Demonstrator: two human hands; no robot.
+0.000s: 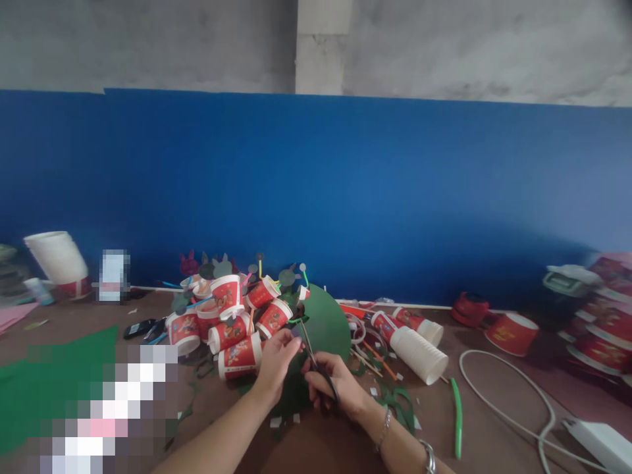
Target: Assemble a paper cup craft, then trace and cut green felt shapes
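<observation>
My right hand [336, 385] is closed around the dark handles of a pair of scissors [307, 339], whose blades point up and away from me. Just left of the blades, my left hand [279, 359] is pinched closed; what lies between its fingertips is too small and dark to name. Dark green paper [323, 322] stands behind the hands. Beside my left hand lies a heap of red and white paper cups [240, 355], some joined to bent coloured straws [305, 276] and grey paper cut-outs [222, 266].
Stacked white paper cups [419, 355] lie to the right, near green paper scraps [399, 401] and a green straw [457, 418]. A white cable [530, 375] loops toward a power strip [600, 444]. Green sheets [64, 375] cover the left side. A blue wall panel [316, 191] stands behind.
</observation>
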